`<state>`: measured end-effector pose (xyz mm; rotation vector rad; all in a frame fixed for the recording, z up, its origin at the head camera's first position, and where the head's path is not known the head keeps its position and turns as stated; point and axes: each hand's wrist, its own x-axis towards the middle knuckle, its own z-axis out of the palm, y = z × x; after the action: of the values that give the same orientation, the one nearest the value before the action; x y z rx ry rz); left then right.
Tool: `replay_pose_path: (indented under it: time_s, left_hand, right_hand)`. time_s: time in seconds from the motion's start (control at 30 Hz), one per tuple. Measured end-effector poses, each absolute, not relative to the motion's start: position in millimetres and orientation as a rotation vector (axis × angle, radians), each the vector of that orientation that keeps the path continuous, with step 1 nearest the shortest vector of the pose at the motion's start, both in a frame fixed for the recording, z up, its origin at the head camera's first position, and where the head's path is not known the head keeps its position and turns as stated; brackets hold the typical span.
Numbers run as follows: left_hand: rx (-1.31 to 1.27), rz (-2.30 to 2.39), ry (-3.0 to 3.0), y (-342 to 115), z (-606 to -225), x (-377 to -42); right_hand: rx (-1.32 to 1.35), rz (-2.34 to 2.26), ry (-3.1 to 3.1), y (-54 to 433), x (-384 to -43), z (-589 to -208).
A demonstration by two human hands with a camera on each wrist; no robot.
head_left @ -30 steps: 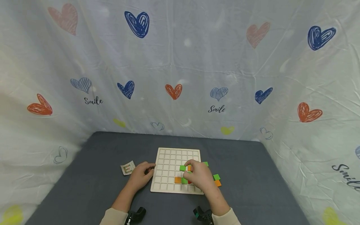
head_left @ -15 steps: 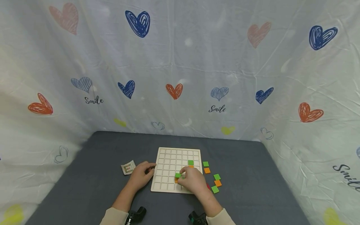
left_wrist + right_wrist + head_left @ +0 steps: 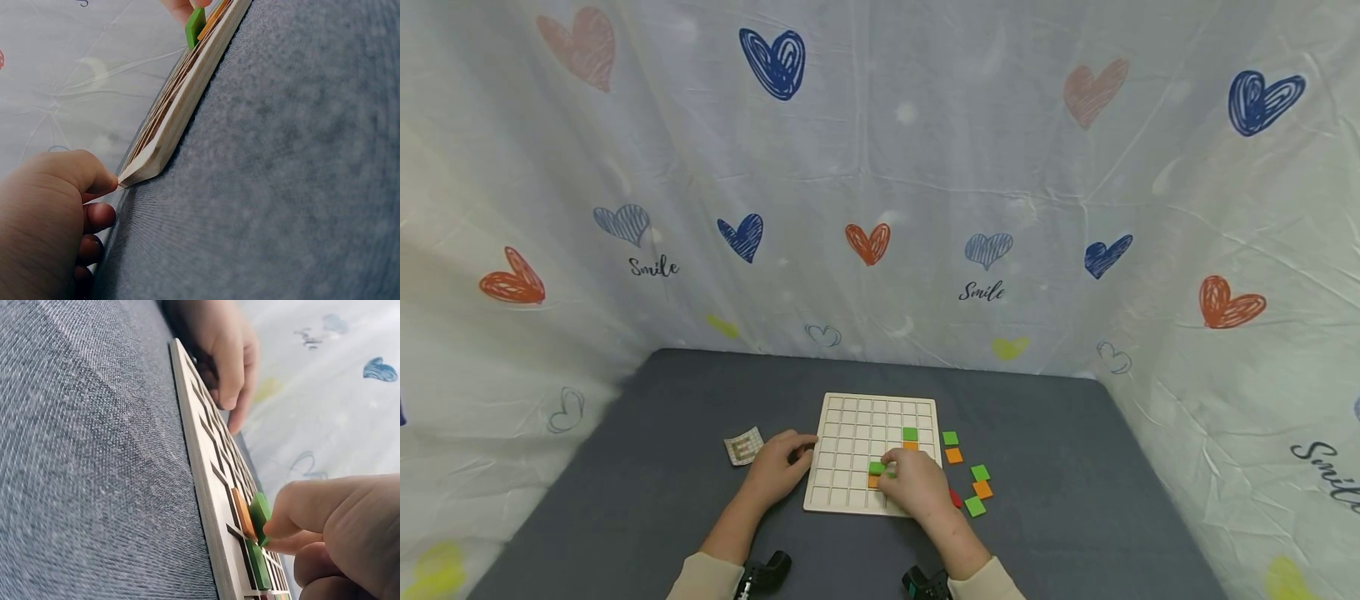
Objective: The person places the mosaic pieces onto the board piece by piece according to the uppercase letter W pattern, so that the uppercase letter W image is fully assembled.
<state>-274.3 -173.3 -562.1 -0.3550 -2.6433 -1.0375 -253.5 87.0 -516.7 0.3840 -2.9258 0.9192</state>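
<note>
My right hand pinches a green square tile between thumb and fingers. In the right wrist view the tile stands tilted just beside an orange tile lying in the wooden grid board. Another green tile lies near it in the grid. Farther up the board are a green tile and an orange tile, the latter partly behind my right hand. My left hand rests at the board's left edge, its fingertip touching the rim and the other fingers loosely bent.
To the right of the board lie several loose green and orange tiles, among them a green one, plus a red tile partly hidden. A small patterned card lies left of my left hand. The dark cloth meets a heart-printed curtain behind.
My right hand has moved left and nearer to me over the board, carrying the green tile, and has barely moved in the last half second. The left hand has stayed at the edge.
</note>
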Motion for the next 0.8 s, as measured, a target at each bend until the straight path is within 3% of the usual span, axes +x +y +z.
replay_pose_path:
  time_s: [0.47, 0.8]
  left_hand:
    - [-0.352, -1.015, -2.654, -171.3, -561.5, -275.0]
    - [-0.345, -1.020, -2.659, -172.0, -561.9, -274.0]
  right_hand:
    - [0.324, 0.781, -2.841, 89.1, -253.1, -521.5]
    - [0.484, 0.572, -2.892, 92.3, -249.5, -512.1]
